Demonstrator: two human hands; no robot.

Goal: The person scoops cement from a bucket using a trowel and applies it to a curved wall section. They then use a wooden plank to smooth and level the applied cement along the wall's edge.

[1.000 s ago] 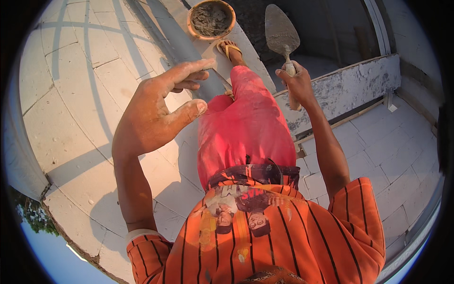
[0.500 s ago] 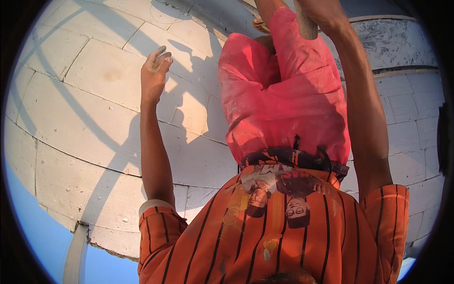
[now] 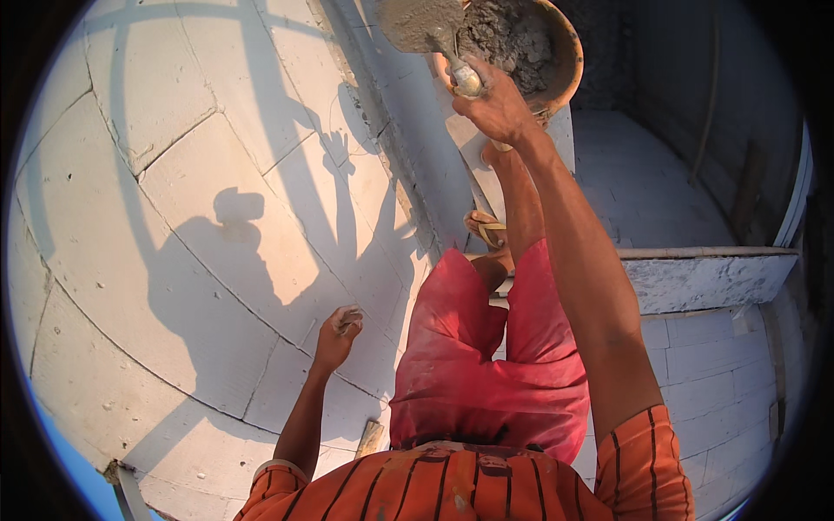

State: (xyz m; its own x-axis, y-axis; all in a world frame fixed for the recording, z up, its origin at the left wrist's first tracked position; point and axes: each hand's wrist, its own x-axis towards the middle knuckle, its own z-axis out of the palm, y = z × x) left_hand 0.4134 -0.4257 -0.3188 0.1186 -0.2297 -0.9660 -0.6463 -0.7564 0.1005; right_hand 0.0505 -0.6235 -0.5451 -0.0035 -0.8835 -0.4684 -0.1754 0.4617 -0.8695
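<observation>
In my right hand [image 3: 495,100] is a trowel [image 3: 466,78], its handle wrapped by my fingers. The trowel's blade bears a heap of wet grey mortar [image 3: 421,24] and is held beside the rim of a round tub [image 3: 569,52]. More lumpy mortar [image 3: 512,43] lies in that tub. My left hand [image 3: 340,333], stained with dry grey mortar, is low at the left in front of the block wall [image 3: 208,165]. Its fingers are curled in, and nothing shows in them.
A foot in a sandal [image 3: 485,227] stands on a narrow ledge beside the wall. At the right are a raised beam [image 3: 704,280] and another pale block wall [image 3: 712,373]. A wooden piece [image 3: 370,438] shows by my waist. Shadows fall across the left wall.
The view has shifted, bringing the tub and mortar into sight. My right hand now shows the trowel loaded with mortar. My left hand has gone lower and its fingers have curled in.
</observation>
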